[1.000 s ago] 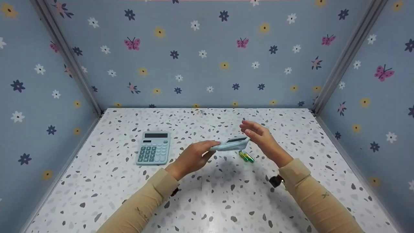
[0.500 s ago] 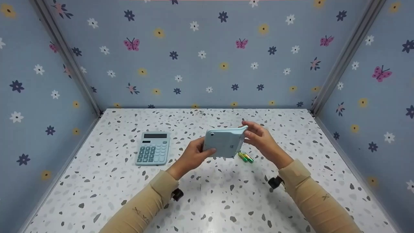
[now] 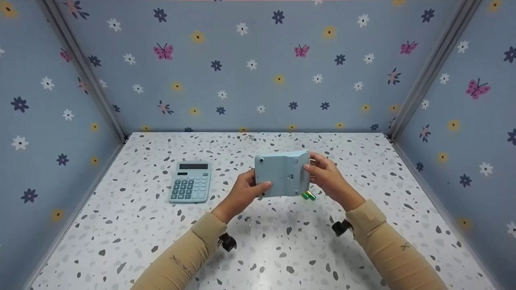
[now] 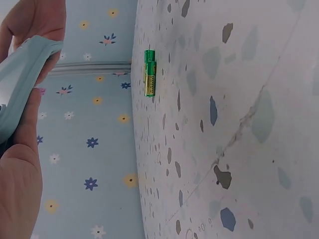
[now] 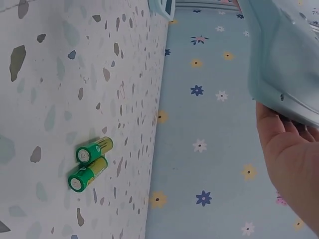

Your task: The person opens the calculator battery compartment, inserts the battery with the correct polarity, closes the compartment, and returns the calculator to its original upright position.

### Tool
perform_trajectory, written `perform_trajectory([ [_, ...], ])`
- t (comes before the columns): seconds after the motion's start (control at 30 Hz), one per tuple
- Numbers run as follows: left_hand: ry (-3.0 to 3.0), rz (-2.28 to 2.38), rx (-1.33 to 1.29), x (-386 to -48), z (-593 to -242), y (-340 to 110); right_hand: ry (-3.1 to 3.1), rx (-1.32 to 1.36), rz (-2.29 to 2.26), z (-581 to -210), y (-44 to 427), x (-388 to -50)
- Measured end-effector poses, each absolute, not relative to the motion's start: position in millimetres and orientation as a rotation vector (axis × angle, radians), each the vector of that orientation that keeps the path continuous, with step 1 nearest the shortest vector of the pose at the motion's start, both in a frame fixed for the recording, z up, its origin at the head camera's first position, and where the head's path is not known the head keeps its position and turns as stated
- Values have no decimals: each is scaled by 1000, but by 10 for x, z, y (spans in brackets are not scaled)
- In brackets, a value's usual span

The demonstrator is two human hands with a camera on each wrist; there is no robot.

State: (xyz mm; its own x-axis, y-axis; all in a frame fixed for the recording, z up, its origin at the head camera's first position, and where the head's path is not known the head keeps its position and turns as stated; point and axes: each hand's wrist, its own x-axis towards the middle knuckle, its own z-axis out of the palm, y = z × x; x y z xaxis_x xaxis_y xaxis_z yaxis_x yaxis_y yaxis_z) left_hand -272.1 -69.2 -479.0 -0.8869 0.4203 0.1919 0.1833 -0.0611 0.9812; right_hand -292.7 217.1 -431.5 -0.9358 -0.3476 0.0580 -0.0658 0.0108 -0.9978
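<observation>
A light blue calculator (image 3: 278, 173) is held up above the table, its back with round feet turned toward the head camera. My left hand (image 3: 243, 191) grips its left side, thumb across the back. At the other side, my right hand (image 3: 332, 181) pinches the edge with the thumb on the back and fingers behind. The calculator's keys and screen face away from the head view. Two green and gold batteries (image 5: 90, 164) lie side by side on the table below it, partly hidden by the calculator in the head view.
A second light blue calculator (image 3: 190, 182) lies face up on the speckled table (image 3: 278, 249), left of the hands. Flower-patterned panels (image 3: 250, 72) stand at the back and both sides. Small black cameras (image 3: 342, 228) hang at the wrists.
The calculator has been tipped up from nearly edge-on, so its back now faces the head camera. My right hand has closed onto its right edge. The batteries lie where they were.
</observation>
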Motion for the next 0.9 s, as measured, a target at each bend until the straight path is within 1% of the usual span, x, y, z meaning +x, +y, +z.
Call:
perform_trajectory([
  [0.37, 1901, 2110, 556, -2695, -4812, -665, 2064, -463, -2047, -4377, 2189, -2901],
  [0.9, 1819, 2148, 471, -2710, -4895, -615, 1967, -487, -2034, -4601, 2215, -2881],
])
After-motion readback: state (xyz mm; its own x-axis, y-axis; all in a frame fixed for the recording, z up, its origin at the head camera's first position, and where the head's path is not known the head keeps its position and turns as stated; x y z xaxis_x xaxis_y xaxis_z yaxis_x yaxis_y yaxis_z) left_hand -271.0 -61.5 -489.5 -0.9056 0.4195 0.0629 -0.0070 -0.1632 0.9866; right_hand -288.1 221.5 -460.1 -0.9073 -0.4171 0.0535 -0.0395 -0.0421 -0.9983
